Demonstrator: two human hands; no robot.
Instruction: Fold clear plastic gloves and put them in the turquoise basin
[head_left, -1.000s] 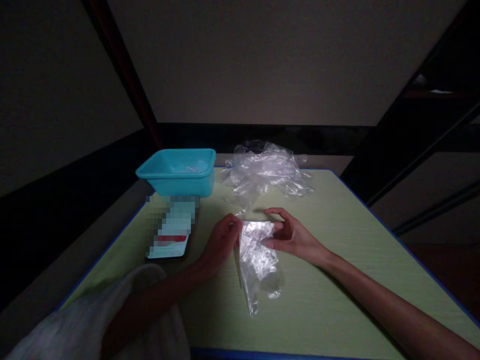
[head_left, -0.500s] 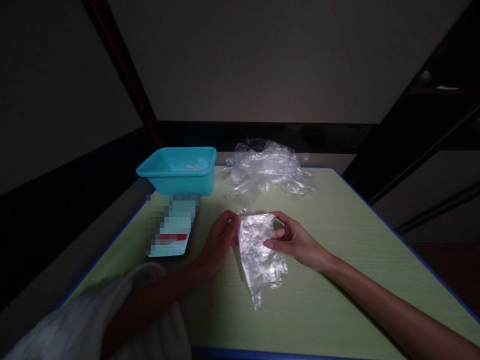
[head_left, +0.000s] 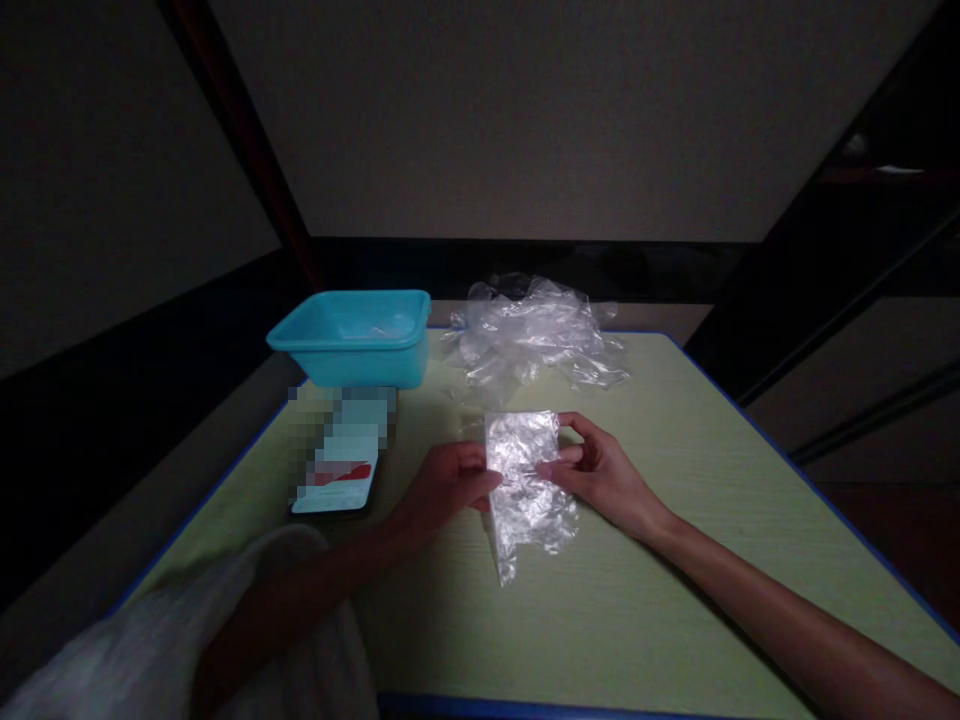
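A clear disposable plastic glove (head_left: 525, 450), folded and crinkled, is held up over the table's middle with its finger ends hanging downward. On its left edge, my left hand (head_left: 450, 485) pinches the film, thumb in front and fingers behind. From the other side my right hand (head_left: 600, 475) grips it, the thumb lying across the front and the fingers curled behind the film. Beyond both hands lies a loose heap of similar clear plastic gloves (head_left: 540, 330).
A turquoise plastic basin (head_left: 349, 365) stands at the far left, with something clear inside. Nearer me lies a phone (head_left: 345, 450) with a lit, partly blurred screen. The pale green table (head_left: 675, 620) has a blue edge. A wall panel rises behind it.
My left hand has slid down from the glove's top corner to partway along its left edge. The glove's top has risen slightly and its hanging fingers have drawn up. My right hand keeps its grip.
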